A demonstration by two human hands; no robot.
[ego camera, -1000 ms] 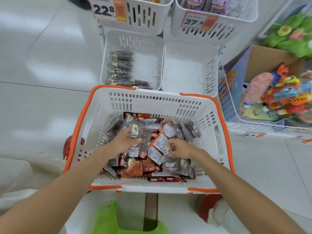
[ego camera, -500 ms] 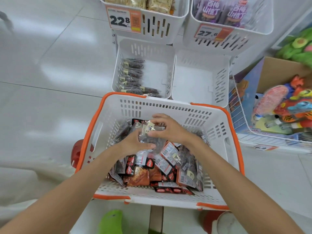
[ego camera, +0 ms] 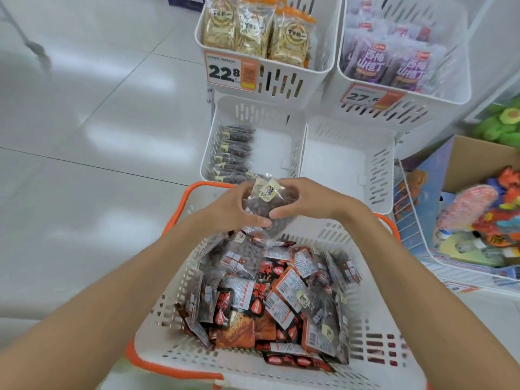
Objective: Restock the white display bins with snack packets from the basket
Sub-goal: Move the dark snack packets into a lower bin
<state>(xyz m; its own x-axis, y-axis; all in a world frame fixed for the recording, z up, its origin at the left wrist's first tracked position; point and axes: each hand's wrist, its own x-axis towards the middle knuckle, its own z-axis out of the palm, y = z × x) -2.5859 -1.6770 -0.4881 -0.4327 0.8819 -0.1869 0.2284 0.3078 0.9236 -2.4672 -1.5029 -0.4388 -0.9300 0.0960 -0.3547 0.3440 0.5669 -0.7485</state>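
Curled from both sides round 1 glossy, clear packet of dark pebbly snacks: left hand and right hand alike. Raised in the last 0.5 s from the crinkly heap to above the far rim of the slotted white basket. Bound, probably, for the rigid bin just beyond, beside its upright row of matching packets.

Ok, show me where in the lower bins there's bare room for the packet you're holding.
The lower right bin looks wholly bare. The lower left bin has a free strip between its row of dark packets and its right wall. Both upper bins and the basket are crowded.
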